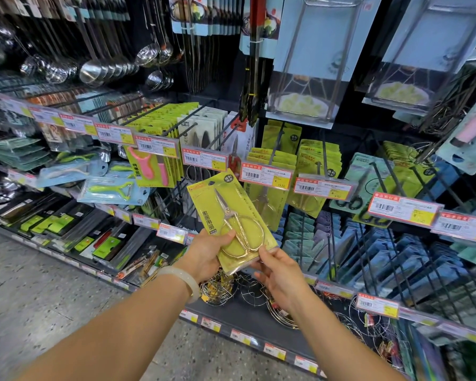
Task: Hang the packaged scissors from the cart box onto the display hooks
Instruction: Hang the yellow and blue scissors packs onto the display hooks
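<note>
A yellow-green card pack of gold scissors [228, 215] is held up in front of the display, tilted with its hang hole at the top left. My left hand [206, 254] grips its lower left side, thumb across the front. My right hand [278, 273] pinches its bottom right corner. Just behind and to the right, more packs of the same yellow-green kind [272, 160] hang on a black display hook [276, 141]. A further hook of such packs [318, 160] hangs to the right. The cart box is out of view.
Price-tag strips [265, 176] run along the hook ends. Ladles [94, 70] hang top left, peelers [149, 169] at left, large packaged racks [313, 64] above right. Wire racks [217, 290] sit on the low shelf under my hands. Speckled floor [52, 298] lies at left.
</note>
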`<state>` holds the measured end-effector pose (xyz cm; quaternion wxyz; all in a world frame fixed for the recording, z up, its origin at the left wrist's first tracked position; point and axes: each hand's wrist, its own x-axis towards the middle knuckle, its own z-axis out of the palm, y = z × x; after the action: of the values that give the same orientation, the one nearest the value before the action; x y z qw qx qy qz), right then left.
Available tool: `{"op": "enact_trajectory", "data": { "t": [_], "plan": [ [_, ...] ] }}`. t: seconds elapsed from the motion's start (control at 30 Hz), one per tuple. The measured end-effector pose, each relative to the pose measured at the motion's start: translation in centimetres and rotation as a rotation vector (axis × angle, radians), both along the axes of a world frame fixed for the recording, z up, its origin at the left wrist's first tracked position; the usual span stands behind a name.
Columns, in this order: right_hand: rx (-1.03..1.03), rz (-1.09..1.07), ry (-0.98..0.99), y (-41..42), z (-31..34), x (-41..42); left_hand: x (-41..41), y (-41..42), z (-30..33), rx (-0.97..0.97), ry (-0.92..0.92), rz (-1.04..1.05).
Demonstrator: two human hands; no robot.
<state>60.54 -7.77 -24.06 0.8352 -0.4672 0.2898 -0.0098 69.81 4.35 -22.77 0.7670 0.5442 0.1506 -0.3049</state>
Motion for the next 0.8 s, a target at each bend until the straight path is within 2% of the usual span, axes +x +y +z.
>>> {"op": "enact_trajectory", "data": {
  "t": [0.2, 0.53, 0.8],
  "plan": [
    [-0.029, 0.039, -0.018, -1.2, 0.0, -0.1, 0.3, 0.5, -0.1, 0.040, -0.061, -0.062],
    [-0.006, 0.048, -0.067, -1.3, 0.3, 0.2, 0.5, 0.3, -0.6, -0.010, 0.022, -0.021],
    [-0.050, -0.013, -0.079, -0.9, 0.2, 0.2, 0.6, 0.1, -0.2, 0.021, -0.015, -0.073]
  ]
}}
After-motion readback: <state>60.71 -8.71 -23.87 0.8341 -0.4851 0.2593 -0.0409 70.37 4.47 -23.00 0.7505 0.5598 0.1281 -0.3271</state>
